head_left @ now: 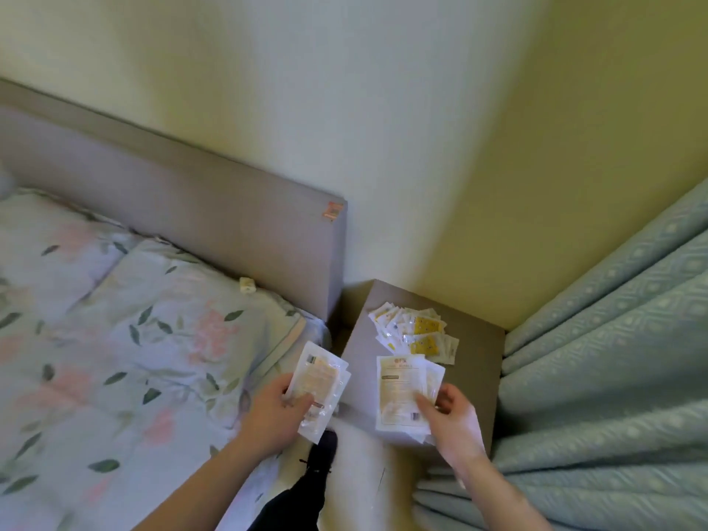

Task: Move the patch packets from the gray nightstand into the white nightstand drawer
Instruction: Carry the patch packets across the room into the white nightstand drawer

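A gray nightstand (475, 362) stands in the corner between the bed and the curtain. Several small white and yellow patch packets (415, 333) lie in a loose pile at the back of its top. My left hand (281, 410) grips a couple of large white packets (320, 381) beside the nightstand's left edge, over the gap to the bed. My right hand (450, 419) pinches another couple of large white packets with orange print (402, 392) just above the nightstand's front part. The white nightstand and its drawer are out of view.
A bed with floral bedding (134, 358) and a gray padded headboard (214, 208) fills the left. Pale blue-green curtains (613, 358) hang close along the nightstand's right side. My dark-clad leg and shoe (320, 461) stand in the narrow floor gap.
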{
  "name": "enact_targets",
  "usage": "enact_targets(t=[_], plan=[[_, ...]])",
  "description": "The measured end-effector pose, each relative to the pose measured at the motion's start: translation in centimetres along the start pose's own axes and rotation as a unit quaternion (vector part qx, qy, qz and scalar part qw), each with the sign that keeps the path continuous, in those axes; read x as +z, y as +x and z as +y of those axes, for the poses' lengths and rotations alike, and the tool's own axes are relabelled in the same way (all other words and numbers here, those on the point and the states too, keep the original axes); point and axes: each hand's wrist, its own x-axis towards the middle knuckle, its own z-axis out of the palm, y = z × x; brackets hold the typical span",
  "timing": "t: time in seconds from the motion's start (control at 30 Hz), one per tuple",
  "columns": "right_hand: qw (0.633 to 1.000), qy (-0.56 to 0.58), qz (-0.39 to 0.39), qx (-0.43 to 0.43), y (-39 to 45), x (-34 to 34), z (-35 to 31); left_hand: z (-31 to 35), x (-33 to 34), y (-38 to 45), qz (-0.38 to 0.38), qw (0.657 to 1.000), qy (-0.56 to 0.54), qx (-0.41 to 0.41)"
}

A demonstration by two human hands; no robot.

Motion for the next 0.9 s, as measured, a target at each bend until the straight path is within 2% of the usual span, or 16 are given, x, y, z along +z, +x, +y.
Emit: enact_targets(t=[0.27,0.47,0.63,0.9], plan=[[0.988,-0.066,-0.121,-0.063,-8.4,2.7,1.4,-5.6,-1.8,-14.2,0.136,0.990,0.008,-0.046],[0.959,-0.117,-0.216,-0.143,-16.7,7.8,1.4,-11.3,-5.4,-26.2,0.245,0.966,0.009,-0.081],[0.919,-0.163,-0.296,-0.204,-27.2,13.9,2.7,-19.1,-9.0,-37.4,0.330,0.936,-0.046,-0.112],[0.856,-0.203,-0.395,-0.266,-49.3,25.5,10.7,-34.5,-15.1,-58.0,0.409,0.898,-0.073,-0.149]])
